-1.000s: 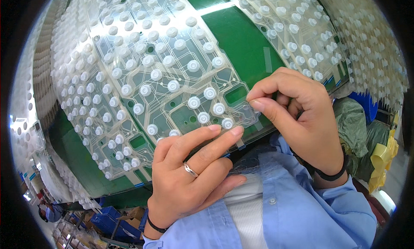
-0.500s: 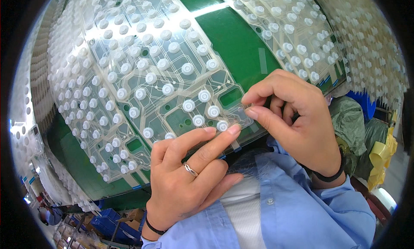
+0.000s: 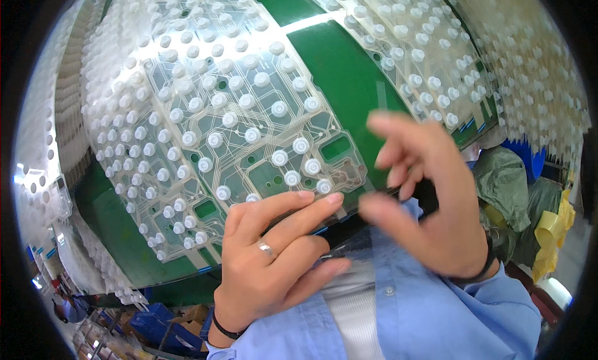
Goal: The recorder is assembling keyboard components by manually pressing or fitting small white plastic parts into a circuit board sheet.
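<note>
A clear keyboard membrane sheet (image 3: 261,134) with white rubber domes and fine printed traces lies on a green work surface (image 3: 339,67). My left hand (image 3: 274,248) rests at the sheet's near edge. Two of its fingertips touch down close to the lowest domes, and its fingers are stretched out, holding nothing. My right hand (image 3: 430,179) hovers just right of the sheet's near right corner. Its thumb and fingers are spread apart, somewhat blurred by motion, with nothing visible between them.
Another domed membrane sheet (image 3: 414,54) lies to the right on the green surface. Stacked domed sheets (image 3: 529,67) stand at the far right, with more along the left. Below are a blue crate (image 3: 152,322), a green plastic bag (image 3: 501,179) and yellow tape-like material (image 3: 551,235).
My right thumb and fingers have come apart from a pinch at the sheet's corner, and the hand has drawn away. My left hand stays at the near edge. The view has shifted slightly.
</note>
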Demonstrator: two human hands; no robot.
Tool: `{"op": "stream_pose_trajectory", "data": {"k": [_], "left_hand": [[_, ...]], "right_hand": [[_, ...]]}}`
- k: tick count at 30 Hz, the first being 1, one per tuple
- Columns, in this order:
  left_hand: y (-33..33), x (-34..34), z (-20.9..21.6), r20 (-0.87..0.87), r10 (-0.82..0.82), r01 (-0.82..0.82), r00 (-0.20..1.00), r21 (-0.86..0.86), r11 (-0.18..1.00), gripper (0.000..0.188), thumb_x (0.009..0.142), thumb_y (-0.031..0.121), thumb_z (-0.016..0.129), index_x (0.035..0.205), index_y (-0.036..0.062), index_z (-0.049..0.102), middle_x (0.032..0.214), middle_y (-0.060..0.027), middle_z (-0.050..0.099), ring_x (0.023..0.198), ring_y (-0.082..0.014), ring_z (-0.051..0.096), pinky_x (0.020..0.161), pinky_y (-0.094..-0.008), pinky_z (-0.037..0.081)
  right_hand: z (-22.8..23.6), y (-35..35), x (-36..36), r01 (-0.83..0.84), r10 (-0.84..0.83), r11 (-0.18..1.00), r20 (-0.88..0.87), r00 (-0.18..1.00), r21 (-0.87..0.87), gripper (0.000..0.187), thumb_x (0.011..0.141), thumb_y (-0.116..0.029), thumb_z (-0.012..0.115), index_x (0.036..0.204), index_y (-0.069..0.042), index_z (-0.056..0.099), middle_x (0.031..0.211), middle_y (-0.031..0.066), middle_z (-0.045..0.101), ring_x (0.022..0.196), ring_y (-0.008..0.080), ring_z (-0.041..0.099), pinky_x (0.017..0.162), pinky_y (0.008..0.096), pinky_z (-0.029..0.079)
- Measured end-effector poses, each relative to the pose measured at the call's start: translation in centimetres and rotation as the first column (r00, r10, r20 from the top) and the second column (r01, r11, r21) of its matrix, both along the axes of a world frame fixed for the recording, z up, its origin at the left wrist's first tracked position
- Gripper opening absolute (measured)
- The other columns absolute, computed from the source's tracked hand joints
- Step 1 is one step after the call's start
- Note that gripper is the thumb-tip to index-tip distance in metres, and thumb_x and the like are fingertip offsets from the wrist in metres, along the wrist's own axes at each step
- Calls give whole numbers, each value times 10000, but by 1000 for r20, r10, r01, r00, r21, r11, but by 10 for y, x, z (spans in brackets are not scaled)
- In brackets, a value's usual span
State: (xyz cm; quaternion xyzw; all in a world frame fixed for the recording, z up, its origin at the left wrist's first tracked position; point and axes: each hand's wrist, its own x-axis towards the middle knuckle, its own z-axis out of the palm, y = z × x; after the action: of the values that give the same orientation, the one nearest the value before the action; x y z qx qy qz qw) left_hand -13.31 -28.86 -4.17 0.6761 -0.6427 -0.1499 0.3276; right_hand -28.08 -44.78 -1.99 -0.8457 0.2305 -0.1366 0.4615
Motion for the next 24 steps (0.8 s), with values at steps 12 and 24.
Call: {"op": "stream_pose_trajectory", "data": {"k": [12, 24], "left_hand": [[11, -11, 16, -382, 149, -108, 912, 128, 986, 213, 752, 141, 781, 897, 31, 672, 708, -80, 651, 577, -214, 627, 490, -309, 477], [7, -11, 6, -141, 35, -47, 989, -80, 996, 279, 757, 329, 750, 738, 84, 619, 576, -22, 487, 490, -178, 527, 417, -310, 386]], "right_hand": [[17, 11, -13, -313, 299, 936, -101, 949, -164, 270, 789, -122, 717, 1056, -86, 691, 880, 48, 647, 851, 234, 617, 780, 403, 449], [14, 21, -6, -222, 231, 970, 101, 968, -95, 188, 751, -116, 769, 914, -98, 678, 911, 30, 642, 856, 230, 603, 762, 347, 446]]}}
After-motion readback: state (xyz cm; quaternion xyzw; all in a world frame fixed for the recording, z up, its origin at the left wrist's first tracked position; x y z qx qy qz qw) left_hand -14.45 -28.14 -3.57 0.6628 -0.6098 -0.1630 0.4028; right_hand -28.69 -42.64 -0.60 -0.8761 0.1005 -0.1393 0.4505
